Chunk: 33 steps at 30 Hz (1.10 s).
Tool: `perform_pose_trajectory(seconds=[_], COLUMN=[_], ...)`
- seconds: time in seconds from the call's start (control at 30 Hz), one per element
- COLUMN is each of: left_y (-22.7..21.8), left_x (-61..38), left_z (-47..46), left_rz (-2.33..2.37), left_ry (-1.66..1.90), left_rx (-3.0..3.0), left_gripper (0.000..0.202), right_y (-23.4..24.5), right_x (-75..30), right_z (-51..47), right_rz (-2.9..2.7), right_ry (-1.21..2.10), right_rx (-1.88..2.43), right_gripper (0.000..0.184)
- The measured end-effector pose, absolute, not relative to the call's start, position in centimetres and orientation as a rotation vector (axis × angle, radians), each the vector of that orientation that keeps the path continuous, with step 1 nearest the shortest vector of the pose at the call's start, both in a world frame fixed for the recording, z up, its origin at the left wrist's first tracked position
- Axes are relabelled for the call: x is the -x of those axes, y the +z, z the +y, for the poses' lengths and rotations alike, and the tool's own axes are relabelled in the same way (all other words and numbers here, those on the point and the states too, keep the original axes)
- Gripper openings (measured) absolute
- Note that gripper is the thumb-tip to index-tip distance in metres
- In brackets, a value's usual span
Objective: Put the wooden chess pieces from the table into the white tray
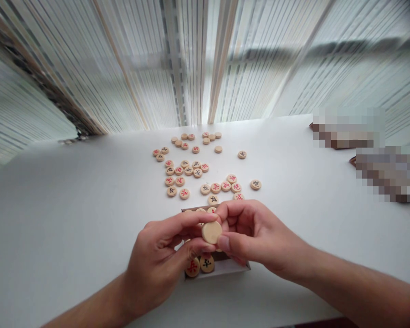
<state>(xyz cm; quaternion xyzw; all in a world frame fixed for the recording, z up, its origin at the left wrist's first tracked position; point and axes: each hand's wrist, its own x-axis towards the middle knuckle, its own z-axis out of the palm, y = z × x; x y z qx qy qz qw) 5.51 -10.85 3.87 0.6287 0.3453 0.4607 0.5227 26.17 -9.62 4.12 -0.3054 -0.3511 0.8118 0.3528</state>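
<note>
A round wooden Chinese chess piece (pixel 212 233) is pinched between both hands, its blank face toward me. My left hand (pixel 164 255) grips its left side between thumb and forefinger. On its right side, the thumb and fingers of my right hand (pixel 259 237) close on the same piece. Right beneath the hands sits an open box (pixel 228 269) that holds several pieces. A red-marked piece (pixel 192 267) and a black-marked piece (pixel 207 263) show in its near left part. My hands hide much of the box's middle.
Several loose chess pieces (pixel 188 170) with red or black characters lie beyond the box on the white table (pixel 89 205). Some are face down near the back edge. Striped blinds (pixel 150 59) hang behind. At the right are two brown objects (pixel 348 143), partly blurred out.
</note>
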Motion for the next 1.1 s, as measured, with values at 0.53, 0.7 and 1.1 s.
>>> perform_pose_trajectory(seconds=[0.53,0.7,1.1], left_y=[4.38,4.43,4.05], left_x=[-5.67,-5.57,-5.68], left_z=[-10.69,-10.82,-10.69], left_rz=[0.835,0.807,0.899], left_ry=[1.112,1.089,1.115], left_rx=[-1.575,-1.589,-1.352], left_gripper=[0.047,0.049,0.026], right_y=[4.15,4.48,4.52], right_x=[-26.08,-26.00,-25.95], right_z=[-9.90,-9.90,-9.85], right_rz=[-0.914,-0.984,-1.180], right_ry=[2.085,2.010,1.725], right_rx=[0.768,0.804,0.823], right_gripper=[0.038,0.036,0.021])
